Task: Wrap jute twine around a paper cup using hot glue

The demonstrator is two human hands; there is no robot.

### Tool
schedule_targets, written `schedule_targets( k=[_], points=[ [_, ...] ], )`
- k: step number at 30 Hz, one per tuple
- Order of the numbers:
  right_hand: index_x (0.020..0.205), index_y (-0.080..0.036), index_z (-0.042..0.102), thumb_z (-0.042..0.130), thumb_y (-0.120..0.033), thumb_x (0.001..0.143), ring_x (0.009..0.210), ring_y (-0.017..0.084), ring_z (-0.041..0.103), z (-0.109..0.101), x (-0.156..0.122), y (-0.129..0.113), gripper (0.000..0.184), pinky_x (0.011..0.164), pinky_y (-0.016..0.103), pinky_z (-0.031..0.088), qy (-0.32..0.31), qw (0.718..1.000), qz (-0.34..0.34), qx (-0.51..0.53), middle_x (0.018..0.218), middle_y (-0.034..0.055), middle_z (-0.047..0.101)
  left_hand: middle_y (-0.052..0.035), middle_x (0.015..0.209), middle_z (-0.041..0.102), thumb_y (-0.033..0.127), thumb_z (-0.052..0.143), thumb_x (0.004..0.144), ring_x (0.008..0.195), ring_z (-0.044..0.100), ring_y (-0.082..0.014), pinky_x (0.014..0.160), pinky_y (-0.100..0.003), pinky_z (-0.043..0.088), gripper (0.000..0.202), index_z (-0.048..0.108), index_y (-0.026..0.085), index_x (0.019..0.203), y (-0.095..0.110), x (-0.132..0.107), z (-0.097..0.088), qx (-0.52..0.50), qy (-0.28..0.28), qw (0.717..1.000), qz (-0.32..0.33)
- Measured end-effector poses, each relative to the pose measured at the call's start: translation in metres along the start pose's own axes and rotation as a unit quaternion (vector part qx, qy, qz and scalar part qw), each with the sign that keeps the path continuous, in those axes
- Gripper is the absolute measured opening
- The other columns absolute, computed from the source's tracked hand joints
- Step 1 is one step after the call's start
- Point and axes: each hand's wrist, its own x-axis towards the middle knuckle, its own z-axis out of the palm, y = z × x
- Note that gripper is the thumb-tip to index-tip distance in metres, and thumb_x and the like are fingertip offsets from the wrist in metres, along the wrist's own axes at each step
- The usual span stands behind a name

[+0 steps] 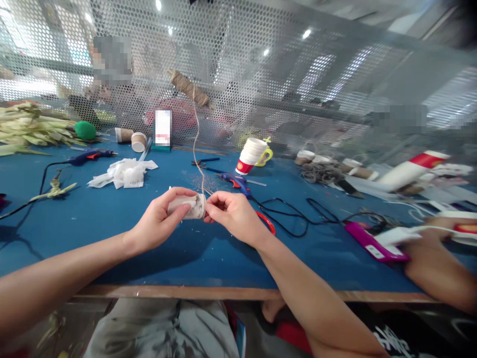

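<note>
**Twine Met Cup Over a Blue Bench**

The left hand (158, 221) had its fingers (178, 193) and thumb clamped around a small paper cup (187, 206), which lay on its side in the air just above the bench. The right hand (234, 215) met it at the cup's end, thumb and forefinger pinched together on a strand of twine (196, 144) where it touched the cup. From that pinch the twine ran straight up and away to a spool (189, 89) fixed on a perforated metal screen (298, 74) that walled off the far side.

Just beyond the right knuckles lay a blue glue gun (235, 182), with a red scissor handle (269, 224) beside the wrist and a black cable (294, 219) looping off to the right. Further out past the fingertips stood a tipped stack of red-and-white cups (250, 155). Out beyond the left fingers sat a heap of white wrapping (122, 173), a second glue gun (88, 156), then a green ball (85, 130) and a pile of pale leaves (30, 129) at the far left.

All of it rested on a blue table (112, 233) with a bare wooden front edge. Far to the right of the fingers, another person's forearm (437, 271) lay on the table near a magenta object (372, 243). Ceiling lamps shone through the screen's holes; the room behind was hazy.
</note>
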Motion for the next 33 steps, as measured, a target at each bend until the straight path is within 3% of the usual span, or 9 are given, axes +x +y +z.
schedule_targets(
  k=[3,7,11,19,33],
  points=[
    [0.071,-0.014,0.058,0.052,-0.027,0.077,0.057,0.012,0.061,-0.0002,0.0003,-0.0006,0.015,0.059,0.026,0.049,-0.008,1.0,-0.015,0.011,0.062,0.0034,0.064,-0.0035,0.084,0.064,0.027,0.055,0.077,0.068,0.057,-0.0116,0.065,-0.024,0.046,0.024,0.057,0.014,0.098,-0.0006,0.0042,-0.0003,-0.097,0.017,0.994,-0.049],
    [0.074,-0.015,0.058,0.053,-0.025,0.076,0.061,0.013,0.059,0.0009,-0.0011,-0.0008,0.012,0.06,0.026,0.048,-0.005,0.998,-0.044,-0.046,0.066,0.0033,0.064,-0.0037,0.078,0.064,0.024,0.058,0.075,0.063,0.059,-0.0105,0.06,-0.022,0.047,0.027,0.054,0.012,0.099,0.0018,0.0092,0.0007,-0.266,0.038,0.95,-0.157],
    [0.072,-0.016,0.057,0.054,-0.02,0.073,0.06,0.012,0.056,0.0038,-0.0027,-0.0001,0.006,0.061,0.026,0.047,0.012,0.989,-0.088,-0.116,0.067,0.002,0.062,-0.0041,0.077,0.064,0.02,0.059,0.074,0.059,0.06,-0.0096,0.056,-0.021,0.047,0.027,0.053,0.011,0.099,0.0048,0.0106,0.0009,-0.325,0.048,0.92,-0.214],
    [0.067,-0.018,0.055,0.053,-0.018,0.072,0.059,0.012,0.054,0.0065,-0.0023,0.0018,0.006,0.059,0.025,0.045,0.033,0.976,-0.122,-0.178,0.065,0.001,0.059,-0.005,0.078,0.065,0.019,0.061,0.073,0.058,0.06,-0.0102,0.054,-0.021,0.047,0.029,0.054,0.011,0.1,0.0071,0.0105,0.0009,-0.34,0.05,0.906,-0.246],
    [0.064,-0.017,0.053,0.052,-0.016,0.07,0.057,0.012,0.052,0.0056,-0.0001,0.0017,0.006,0.058,0.025,0.044,0.035,0.979,-0.11,-0.17,0.062,0.0003,0.058,-0.0041,0.079,0.065,0.021,0.061,0.074,0.061,0.061,-0.0105,0.059,-0.022,0.048,0.03,0.053,0.012,0.1,0.0044,0.0098,0.002,-0.342,0.039,0.913,-0.22]
  ],
)
